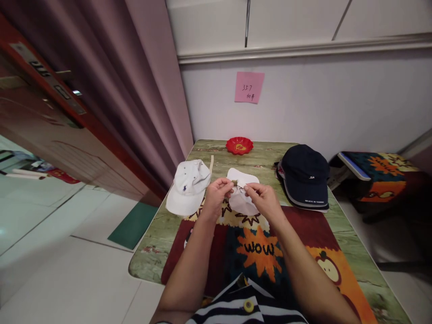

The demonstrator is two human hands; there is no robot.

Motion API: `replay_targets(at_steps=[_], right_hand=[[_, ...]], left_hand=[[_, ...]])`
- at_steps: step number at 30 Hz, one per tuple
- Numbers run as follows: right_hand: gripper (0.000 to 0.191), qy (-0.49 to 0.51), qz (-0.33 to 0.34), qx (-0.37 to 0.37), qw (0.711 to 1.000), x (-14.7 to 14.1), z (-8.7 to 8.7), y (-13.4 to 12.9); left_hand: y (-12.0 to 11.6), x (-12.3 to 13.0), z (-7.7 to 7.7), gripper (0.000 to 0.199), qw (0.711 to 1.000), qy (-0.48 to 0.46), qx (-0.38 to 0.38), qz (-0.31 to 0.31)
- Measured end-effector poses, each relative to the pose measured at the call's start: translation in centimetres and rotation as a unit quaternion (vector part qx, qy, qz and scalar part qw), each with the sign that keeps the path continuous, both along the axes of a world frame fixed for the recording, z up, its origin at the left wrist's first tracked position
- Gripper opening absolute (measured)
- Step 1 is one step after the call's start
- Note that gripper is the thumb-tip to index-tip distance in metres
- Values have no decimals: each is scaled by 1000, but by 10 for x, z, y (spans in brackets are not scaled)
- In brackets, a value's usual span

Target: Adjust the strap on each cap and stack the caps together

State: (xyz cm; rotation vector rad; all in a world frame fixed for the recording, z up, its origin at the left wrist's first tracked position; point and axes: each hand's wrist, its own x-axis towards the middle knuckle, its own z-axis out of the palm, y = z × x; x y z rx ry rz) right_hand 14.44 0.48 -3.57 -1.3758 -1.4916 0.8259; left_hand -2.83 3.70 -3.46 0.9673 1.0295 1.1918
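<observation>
A white cap (243,203) lies on the table between my hands, its back strap toward the middle. My left hand (218,193) pinches the strap's left part, near a small brownish piece. On the other side, my right hand (262,196) holds the strap's right end between thumb and fingers. The fingertips of both hands are close together. To the left rests another white cap (189,186) with a small dark logo, its strap sticking up. Stacked dark navy caps (304,175) sit at the right.
A red scalloped dish (239,146) stands at the table's back. A colourful cloth (232,252) covers part of the green table (148,256). Behind is a wall with a pink note (249,87); a curtain (148,67) and door (101,153) flank the left. A stool (384,173) stands right.
</observation>
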Motion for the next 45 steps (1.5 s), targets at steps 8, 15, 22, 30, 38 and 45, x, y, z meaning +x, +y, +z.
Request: replay_targets(at_steps=[8,15,22,30,38,45], right_hand=[[30,-3,-52,-2,999,-6,-6,3],[29,-49,-102,-2,994,-7,-6,0],[27,-72,-88,1,994,-9,-3,-1],[26,-80,-25,14,996,-3,-3,-1],[26,-97,-14,6,995,1,3,2],[21,-42,14,-20,999,12,-1,-1]], left_hand=[[1,0,-1,34,999,-27,-39,-23],[0,2,-2,34,999,-26,-40,-23],[-1,3,-1,34,999,-15,-26,-17],[-5,2,3,34,1000,14,1,-11],[-4,4,2,29,999,33,14,-32],[-1,-6,2,29,998,42,17,-48]])
